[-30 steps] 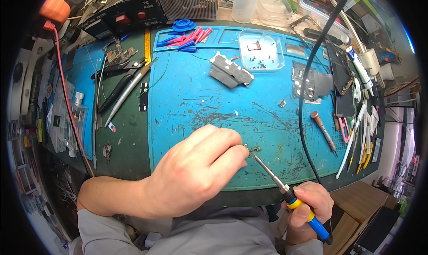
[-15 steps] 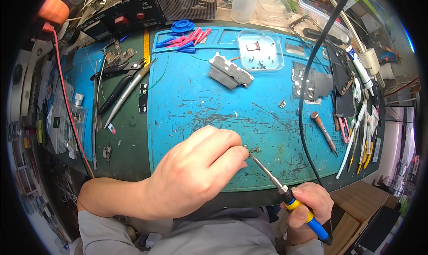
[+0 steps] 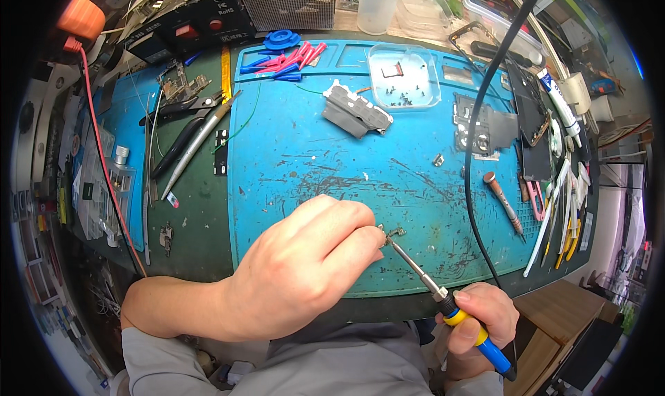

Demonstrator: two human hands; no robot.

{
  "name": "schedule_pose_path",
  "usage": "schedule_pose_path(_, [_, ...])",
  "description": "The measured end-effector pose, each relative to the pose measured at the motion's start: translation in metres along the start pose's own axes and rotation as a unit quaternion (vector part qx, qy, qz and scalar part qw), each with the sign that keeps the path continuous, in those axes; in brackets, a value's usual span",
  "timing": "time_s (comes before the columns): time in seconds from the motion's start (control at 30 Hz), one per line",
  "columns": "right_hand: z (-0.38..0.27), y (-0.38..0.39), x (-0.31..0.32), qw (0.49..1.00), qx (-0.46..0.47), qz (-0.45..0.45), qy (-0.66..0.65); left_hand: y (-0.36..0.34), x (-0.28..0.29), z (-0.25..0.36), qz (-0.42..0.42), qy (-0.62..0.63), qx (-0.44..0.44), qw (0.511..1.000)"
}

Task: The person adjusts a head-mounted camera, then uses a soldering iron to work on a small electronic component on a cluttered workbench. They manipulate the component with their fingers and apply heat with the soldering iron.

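Observation:
My right hand [image 3: 483,318] grips a soldering iron [image 3: 478,331] by its blue and yellow handle, with the metal shaft slanting up to the left. The iron's tip meets a small metallic electronic part [image 3: 396,232] low on the blue work mat [image 3: 277,243]. My left hand [image 3: 312,257] is closed in a pinch at the left end of that part, its back toward me. The fingers hide most of the end they hold. From the iron's rear a black cable [image 3: 472,209] rises across the mat.
Farther up the mat lie a grey phone module [image 3: 355,112], a clear dish [image 3: 405,77] with tiny screws, and pink and blue cone tips [image 3: 294,60]. A screwdriver [image 3: 503,203] lies right, near several tools. Left are tweezers [image 3: 197,148] and a red cord [image 3: 102,146].
Both hands and the soldering iron hold almost the same pose. The view has shifted very slightly; nothing was taken up or let go.

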State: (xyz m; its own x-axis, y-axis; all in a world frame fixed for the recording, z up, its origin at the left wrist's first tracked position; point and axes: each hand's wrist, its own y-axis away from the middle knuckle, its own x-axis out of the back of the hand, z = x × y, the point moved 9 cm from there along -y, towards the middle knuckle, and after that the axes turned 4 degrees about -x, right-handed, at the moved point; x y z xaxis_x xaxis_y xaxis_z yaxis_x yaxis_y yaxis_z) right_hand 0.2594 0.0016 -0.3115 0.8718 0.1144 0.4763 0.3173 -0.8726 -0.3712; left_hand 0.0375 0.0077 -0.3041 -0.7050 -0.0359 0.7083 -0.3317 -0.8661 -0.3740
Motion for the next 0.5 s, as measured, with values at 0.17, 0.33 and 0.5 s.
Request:
schedule_pose_path(0.17, [0.0002, -0.0003, 0.0002, 1.000, -0.003, -0.003, -0.002, 0.0004, 0.0001, 0.0000, -0.001, -0.001, 0.000, 1.000])
schedule_pose_path(0.33, [0.0023, 0.0021, 0.0014, 1.000, -0.017, 0.000, -0.002, -0.0006, 0.0003, 0.0005, -0.004, -0.001, -0.001, 1.000])
schedule_pose_path(0.5, [0.0027, 0.0032, 0.0023, 1.000, -0.020, -0.004, -0.003, 0.0000, 0.0000, 0.0003, -0.003, -0.002, -0.001, 1.000])
